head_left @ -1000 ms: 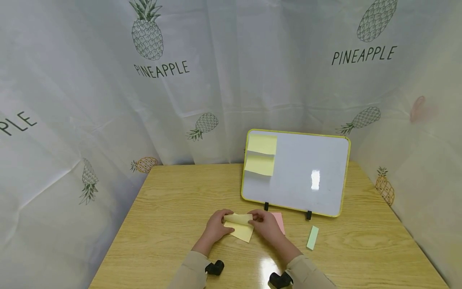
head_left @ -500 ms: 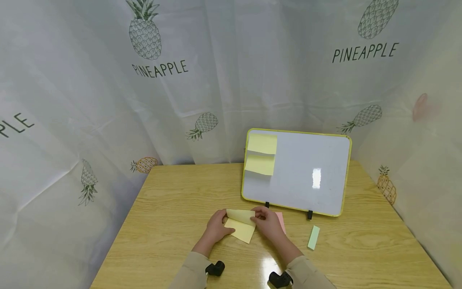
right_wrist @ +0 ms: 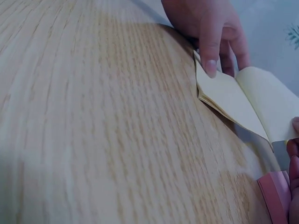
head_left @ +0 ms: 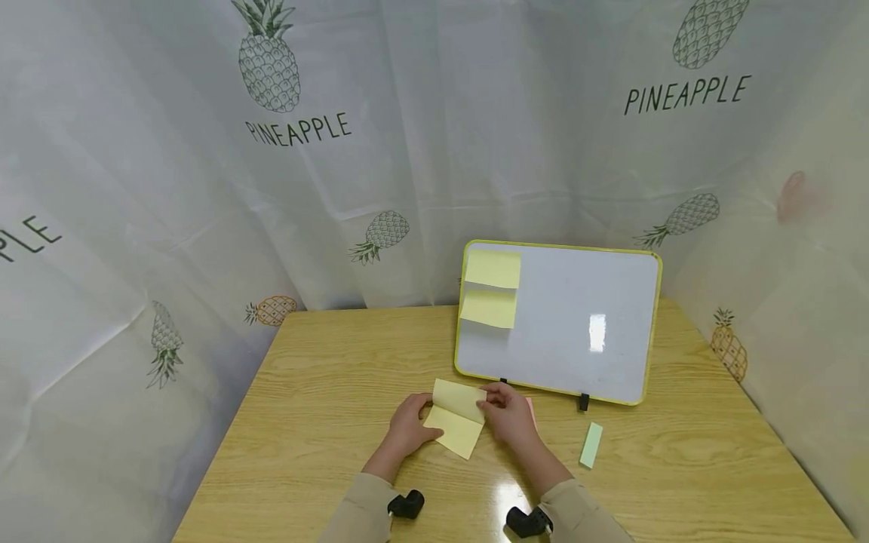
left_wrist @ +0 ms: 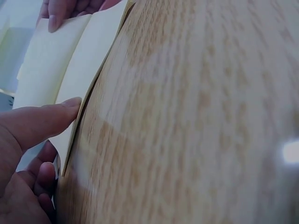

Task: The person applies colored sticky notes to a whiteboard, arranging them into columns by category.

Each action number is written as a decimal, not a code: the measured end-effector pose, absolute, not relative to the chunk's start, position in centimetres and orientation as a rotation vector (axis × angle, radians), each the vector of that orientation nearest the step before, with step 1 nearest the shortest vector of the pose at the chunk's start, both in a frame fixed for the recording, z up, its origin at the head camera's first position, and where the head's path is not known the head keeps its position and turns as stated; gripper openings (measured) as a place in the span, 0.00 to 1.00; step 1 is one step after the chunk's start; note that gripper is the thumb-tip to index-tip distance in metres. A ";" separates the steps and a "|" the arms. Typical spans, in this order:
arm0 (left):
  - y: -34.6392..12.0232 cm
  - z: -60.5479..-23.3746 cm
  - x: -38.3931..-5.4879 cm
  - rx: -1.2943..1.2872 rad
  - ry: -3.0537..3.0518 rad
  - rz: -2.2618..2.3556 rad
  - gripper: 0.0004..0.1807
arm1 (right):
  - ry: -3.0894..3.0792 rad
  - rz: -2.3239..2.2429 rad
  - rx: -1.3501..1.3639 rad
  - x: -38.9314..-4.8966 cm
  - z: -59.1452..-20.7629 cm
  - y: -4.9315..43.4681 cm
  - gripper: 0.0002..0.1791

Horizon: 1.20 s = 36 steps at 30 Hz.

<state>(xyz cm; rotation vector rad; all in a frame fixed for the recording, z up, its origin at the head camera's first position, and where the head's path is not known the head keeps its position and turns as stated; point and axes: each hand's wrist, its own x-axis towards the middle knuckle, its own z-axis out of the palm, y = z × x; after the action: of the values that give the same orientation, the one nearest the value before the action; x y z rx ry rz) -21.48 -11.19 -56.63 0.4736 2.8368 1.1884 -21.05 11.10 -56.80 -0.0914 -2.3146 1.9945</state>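
The left hand is partly closed on the yellow pad, with its thumb on top, at the pad's 9 o'clock side. The right hand pinches the edge of the pad's top sheet between thumb and fingers, near 2 o'clock. That sheet is lifted up at the pad's 12 o'clock side. A pink pad sits just beside the right hand, partly hidden. A little green pad lies on the bench at 3 o'clock. At 1 o'clock, a whiteboard leans back, with two yellow notes near its 10 o'clock corner.
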 end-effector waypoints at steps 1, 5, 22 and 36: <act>-11.2 -56.6 -21.5 0.473 2.837 1.185 0.33 | -2.306 1.989 -0.092 -21.1 -56.8 11.1 0.12; -11.1 -56.7 -21.5 0.464 2.835 1.185 0.34 | -2.261 2.006 -0.108 -21.3 -56.9 11.2 0.12; -11.0 -56.7 -21.4 0.444 2.846 1.227 0.26 | -2.117 2.097 -0.234 -21.3 -57.0 11.3 0.14; -11.1 -56.6 -21.4 0.562 2.866 1.156 0.26 | -2.016 2.137 -0.330 -21.1 -56.7 11.6 0.15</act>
<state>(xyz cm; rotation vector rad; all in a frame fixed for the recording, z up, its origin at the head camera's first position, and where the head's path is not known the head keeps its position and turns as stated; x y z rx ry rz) -21.37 -11.14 -56.64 0.5625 2.8661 1.1563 -21.05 11.61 -56.71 -0.3303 -2.0157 2.1370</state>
